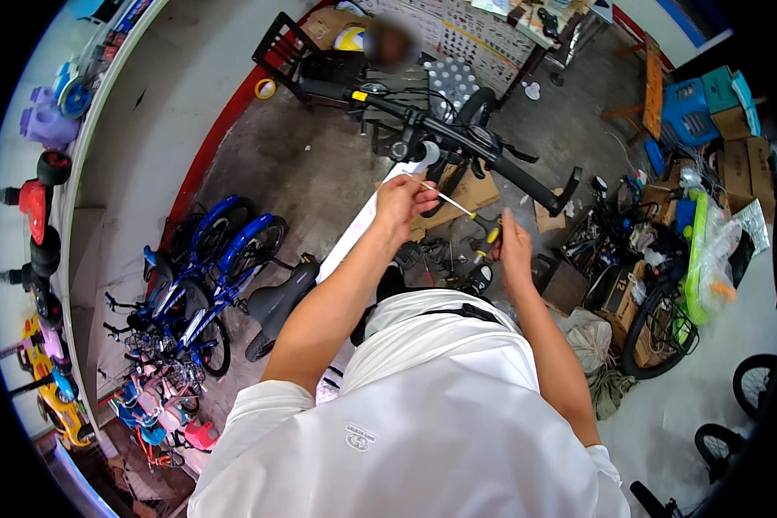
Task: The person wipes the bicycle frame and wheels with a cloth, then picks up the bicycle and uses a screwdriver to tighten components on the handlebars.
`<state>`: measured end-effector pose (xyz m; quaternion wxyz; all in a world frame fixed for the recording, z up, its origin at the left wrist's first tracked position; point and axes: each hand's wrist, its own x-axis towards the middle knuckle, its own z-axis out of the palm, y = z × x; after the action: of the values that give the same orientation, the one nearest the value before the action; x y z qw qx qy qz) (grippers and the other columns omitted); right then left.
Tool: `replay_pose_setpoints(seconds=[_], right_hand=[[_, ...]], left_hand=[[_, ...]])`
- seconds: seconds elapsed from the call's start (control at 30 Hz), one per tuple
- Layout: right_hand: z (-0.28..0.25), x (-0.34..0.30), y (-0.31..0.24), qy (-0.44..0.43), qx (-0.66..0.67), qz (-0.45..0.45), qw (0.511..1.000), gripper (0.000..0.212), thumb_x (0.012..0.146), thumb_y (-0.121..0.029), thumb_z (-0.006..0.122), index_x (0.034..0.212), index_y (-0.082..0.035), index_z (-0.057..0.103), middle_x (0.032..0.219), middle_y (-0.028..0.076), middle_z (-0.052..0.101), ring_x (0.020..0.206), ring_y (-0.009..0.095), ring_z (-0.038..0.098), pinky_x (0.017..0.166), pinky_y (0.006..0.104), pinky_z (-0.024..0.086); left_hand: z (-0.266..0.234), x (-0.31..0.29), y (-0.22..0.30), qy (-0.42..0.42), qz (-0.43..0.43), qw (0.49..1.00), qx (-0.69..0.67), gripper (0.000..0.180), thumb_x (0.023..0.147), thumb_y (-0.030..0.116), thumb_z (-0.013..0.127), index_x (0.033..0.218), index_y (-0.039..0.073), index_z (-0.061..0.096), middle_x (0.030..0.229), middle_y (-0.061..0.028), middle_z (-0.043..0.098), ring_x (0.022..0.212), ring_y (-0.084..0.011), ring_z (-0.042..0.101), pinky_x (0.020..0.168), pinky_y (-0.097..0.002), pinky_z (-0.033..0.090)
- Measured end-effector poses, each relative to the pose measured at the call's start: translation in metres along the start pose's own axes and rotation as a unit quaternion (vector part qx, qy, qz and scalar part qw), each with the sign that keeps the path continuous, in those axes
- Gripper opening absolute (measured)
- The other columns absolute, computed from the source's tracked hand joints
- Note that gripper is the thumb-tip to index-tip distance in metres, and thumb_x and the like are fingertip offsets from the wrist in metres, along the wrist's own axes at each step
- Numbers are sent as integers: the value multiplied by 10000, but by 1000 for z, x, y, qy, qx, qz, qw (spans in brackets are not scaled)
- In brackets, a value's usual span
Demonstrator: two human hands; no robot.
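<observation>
My left hand (399, 205) is closed in a pinch at the tip end of a screwdriver (457, 205), beside the white frame tube of a bicycle (354, 233). The screwdriver's thin shaft slants down to the right, to a yellow-and-black handle. Around that handle my right hand (515, 246) is closed, its fingers partly hidden. Just below lies another small yellow-and-black piece (480, 256); whether I hold it too, I cannot tell. Ahead of both hands runs the black handlebar (457, 136), with grips and brake levers. The black saddle (283, 298) is left of my left forearm.
Flattened cardboard (470, 197) and scattered tools (432, 259) lie on the floor under the bicycle. Blue bicycles (220, 259) stand at left. Parts and boxes (622, 233) crowd the right side. A person sits at the far side near a black chair (281, 56).
</observation>
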<state>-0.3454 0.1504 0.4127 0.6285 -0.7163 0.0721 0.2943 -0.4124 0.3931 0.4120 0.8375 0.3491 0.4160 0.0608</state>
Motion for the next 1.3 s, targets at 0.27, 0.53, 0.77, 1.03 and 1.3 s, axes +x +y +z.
replay_pose_setpoints(seconds=[0.27, 0.53, 0.77, 1.03, 1.3], right_hand=[[-3, -8, -7, -45, -42, -49, 997, 315, 1002, -349, 737, 966, -86, 569, 779, -32, 530, 633, 58, 531, 559, 235, 427], [3, -4, -8, -65, -6, -19, 998, 288, 992, -318, 743, 957, -88, 574, 783, -30, 545, 630, 70, 538, 580, 240, 443], [2, 0, -12, -90, 188, 135, 969, 297, 992, -396, 730, 1001, -124, 613, 816, 3, 577, 666, 115, 552, 640, 297, 489], [4, 7, -21, -136, 210, 205, 946, 295, 962, -369, 772, 1036, -107, 659, 815, -20, 564, 658, 106, 519, 618, 269, 446], [4, 11, -25, -159, -41, 75, 984, 429, 870, -357, 860, 1122, -96, 630, 852, -20, 608, 658, 76, 511, 585, 248, 403]], left_hand=[[16, 28, -11, 1, -8, 1000, 14, 155, 1060, 84, 553, 1137, -26, 628, 1052, -144, 741, 840, -187, 746, 733, -323, 667], [9, 31, -3, 9, -4, 1000, 15, 111, 1055, 92, 581, 1094, -5, 618, 1030, -131, 742, 820, -177, 747, 697, -312, 666], [2, 44, -10, 17, 7, 1000, 11, 106, 1043, 126, 626, 1042, 22, 607, 988, -117, 742, 803, -172, 745, 694, -313, 665], [6, 39, -6, 23, -12, 1000, 11, 127, 1056, 157, 616, 1058, 30, 621, 1014, -101, 743, 805, -156, 733, 673, -287, 645], [3, 38, -3, 4, -23, 999, 27, 192, 1081, 210, 574, 1066, 29, 638, 1053, -110, 735, 881, -218, 748, 761, -380, 651]])
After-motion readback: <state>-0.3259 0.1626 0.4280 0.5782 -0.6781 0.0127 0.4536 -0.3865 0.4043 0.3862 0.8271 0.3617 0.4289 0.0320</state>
